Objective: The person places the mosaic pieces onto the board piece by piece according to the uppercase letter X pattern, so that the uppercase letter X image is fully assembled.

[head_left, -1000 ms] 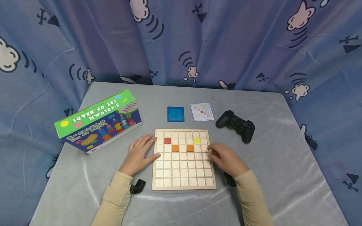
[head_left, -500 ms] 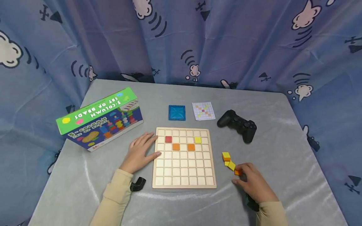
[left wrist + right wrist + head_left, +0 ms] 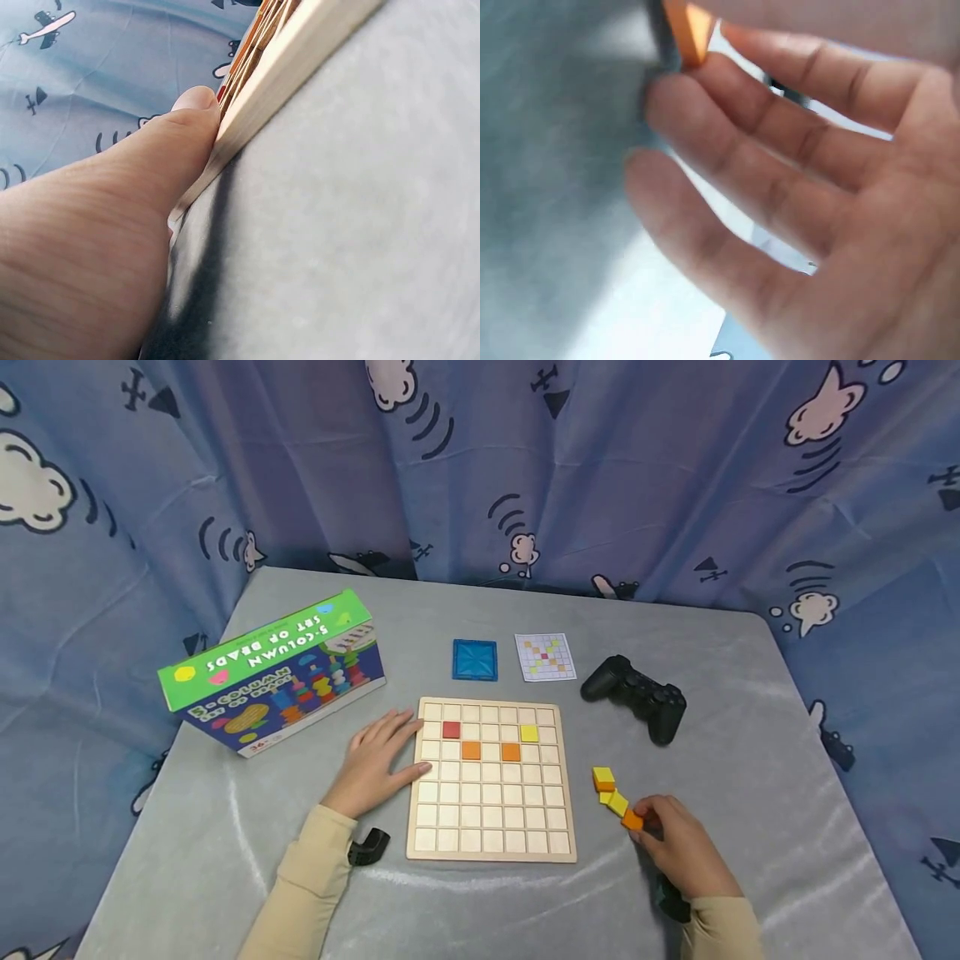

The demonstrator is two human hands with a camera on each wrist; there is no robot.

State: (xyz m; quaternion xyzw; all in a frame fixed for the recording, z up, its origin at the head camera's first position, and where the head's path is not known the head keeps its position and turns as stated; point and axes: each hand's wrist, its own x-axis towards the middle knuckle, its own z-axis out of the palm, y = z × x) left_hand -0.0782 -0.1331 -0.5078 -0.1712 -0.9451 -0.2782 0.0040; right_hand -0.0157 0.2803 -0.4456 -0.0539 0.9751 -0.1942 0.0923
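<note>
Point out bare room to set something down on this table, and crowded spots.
Bare: the table between the sleeves, in front of the wooden board; and from the black controller to the right edge. Crowded: right of the board, where the right hand pinches an orange block beside yellow blocks; and behind the board, with the blue tile and card.

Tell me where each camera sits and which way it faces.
Head: worn there, facing forward and down at the wooden grid board; left hand, right hand, sleeves show.
Left wrist: worn there, facing the board's edge; thumb shows.
Right wrist: worn there, facing palm and fingers, orange block at top edge.
Head and left wrist share the board.
</note>
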